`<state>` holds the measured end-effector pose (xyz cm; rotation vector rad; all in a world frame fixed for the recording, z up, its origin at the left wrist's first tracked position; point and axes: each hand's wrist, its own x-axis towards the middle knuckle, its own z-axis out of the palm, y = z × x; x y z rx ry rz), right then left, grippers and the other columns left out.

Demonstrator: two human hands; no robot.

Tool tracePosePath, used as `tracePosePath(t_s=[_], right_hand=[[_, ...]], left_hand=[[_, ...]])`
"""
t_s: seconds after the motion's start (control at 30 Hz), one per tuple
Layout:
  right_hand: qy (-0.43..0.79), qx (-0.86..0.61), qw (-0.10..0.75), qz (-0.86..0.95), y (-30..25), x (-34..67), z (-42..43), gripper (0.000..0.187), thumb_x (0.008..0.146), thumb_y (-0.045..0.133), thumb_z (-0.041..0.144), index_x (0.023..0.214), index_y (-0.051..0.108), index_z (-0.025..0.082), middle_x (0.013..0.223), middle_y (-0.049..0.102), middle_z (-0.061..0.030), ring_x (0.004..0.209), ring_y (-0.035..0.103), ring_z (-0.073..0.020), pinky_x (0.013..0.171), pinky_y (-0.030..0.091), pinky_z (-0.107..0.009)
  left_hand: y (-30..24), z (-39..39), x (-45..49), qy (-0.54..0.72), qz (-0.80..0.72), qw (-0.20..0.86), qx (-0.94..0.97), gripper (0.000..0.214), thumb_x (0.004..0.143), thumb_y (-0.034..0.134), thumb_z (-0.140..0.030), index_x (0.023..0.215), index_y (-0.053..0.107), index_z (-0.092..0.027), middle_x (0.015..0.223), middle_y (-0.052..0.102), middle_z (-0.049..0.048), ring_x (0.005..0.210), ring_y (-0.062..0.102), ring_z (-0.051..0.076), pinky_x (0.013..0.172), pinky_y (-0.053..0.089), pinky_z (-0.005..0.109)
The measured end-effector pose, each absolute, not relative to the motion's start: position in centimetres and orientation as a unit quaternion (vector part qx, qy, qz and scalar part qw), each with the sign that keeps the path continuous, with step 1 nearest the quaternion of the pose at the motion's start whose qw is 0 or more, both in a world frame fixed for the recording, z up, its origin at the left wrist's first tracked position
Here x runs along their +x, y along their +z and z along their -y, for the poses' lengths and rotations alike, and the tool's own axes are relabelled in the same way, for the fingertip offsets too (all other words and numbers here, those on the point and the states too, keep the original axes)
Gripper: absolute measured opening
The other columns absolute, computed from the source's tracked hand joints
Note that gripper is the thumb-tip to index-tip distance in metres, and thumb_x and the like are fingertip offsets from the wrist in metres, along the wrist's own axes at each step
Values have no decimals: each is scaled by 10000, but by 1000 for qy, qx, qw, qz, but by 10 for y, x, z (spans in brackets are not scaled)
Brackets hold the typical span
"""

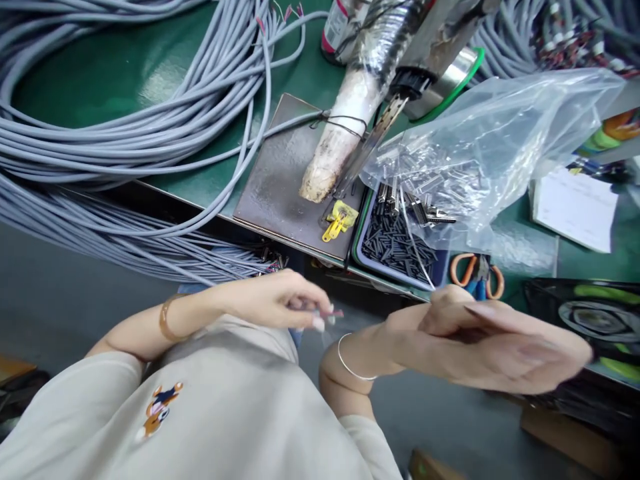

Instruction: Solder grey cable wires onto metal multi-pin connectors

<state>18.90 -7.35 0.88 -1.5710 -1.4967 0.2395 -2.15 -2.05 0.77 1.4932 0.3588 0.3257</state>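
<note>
"Grey cables (150,147) fill the left of the surface (160,87). How far along does the work look?"

"Only partly, I'd judge. Cable ends (299,10) at the top show bare coloured wires, with no connector on them that I can see."

"And the bundle tips (273,260) hanging below the front edge?"

"Too small to be sure. Something metallic shows among them, so some may be further along."

"Where is the piece being handled?"

"At the left hand (273,300), out in front of that edge. Thumb and fingers seem pinched together on a small wire end (339,314) with a reddish tip, though blur hides the rest."

"What about the other side?"

"The right hand (480,340) is close to the camera, fingers bent. A thin pale strand (417,248) runs down to it across the tray (442,263); I can't tell whether its grip is pinching that strand."

"So what's left?"

"Plenty, as I read it: metal connectors (420,210) lie loose on the tray, more sit inside the clear bag (545,123), and short black tubes (397,250) are heaped below them."
</note>
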Motion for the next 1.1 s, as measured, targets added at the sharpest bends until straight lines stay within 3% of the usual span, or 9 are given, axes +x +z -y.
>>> tracePosePath(t_s=[0.1,0.23,0.37,0.47,0.7,0.87,1.1], right_hand=[[108,-655,443,602,8,187,79,182,887,722,392,851,753,216,643,586,11,556,521,-128,509,369,-284],[139,-659,454,583,3,170,79,159,936,681,314,837,743,207,683,613,24,545,474,-89,521,359,-259],[205,-636,466,580,-1,152,69,117,935,688,258,859,756,201,777,669,28,492,354,-42,493,310,-242],[264,-620,468,572,-2,149,63,64,903,718,244,906,764,200,819,678,29,482,315,-26,474,271,-233],[332,-621,460,541,-6,152,59,101,869,704,267,876,765,187,774,632,25,475,296,-22,439,200,-220],[352,-623,472,515,-10,153,59,111,850,715,284,847,764,184,766,614,18,507,348,-34,447,230,-208],[394,-600,473,510,-8,155,58,62,838,730,232,850,772,189,790,622,26,482,309,-14,441,184,-215]], left_hand=[[-12,25,-3,295,-322,727,530,153,824,718,-241,935,709,-137,679,678,14,545,575,86,530,469,199],[-11,16,-10,362,-382,737,424,192,728,771,-208,831,614,-167,619,628,-35,437,461,38,418,369,162],[-5,12,-17,369,-389,725,431,187,726,775,-209,797,607,-165,629,650,-23,453,485,43,421,375,161],[-6,15,-15,376,-382,706,463,152,747,772,-217,821,653,-158,682,685,-1,535,555,63,510,460,175],[-10,19,-13,394,-390,648,522,122,766,754,-217,858,710,-151,769,724,32,635,612,94,627,536,210],[-12,19,-17,388,-405,619,551,106,776,734,-221,842,722,-138,759,725,38,618,607,95,616,534,209],[-14,19,-19,391,-396,601,574,103,804,735,-231,852,767,-146,834,784,63,699,678,133,681,571,226]])
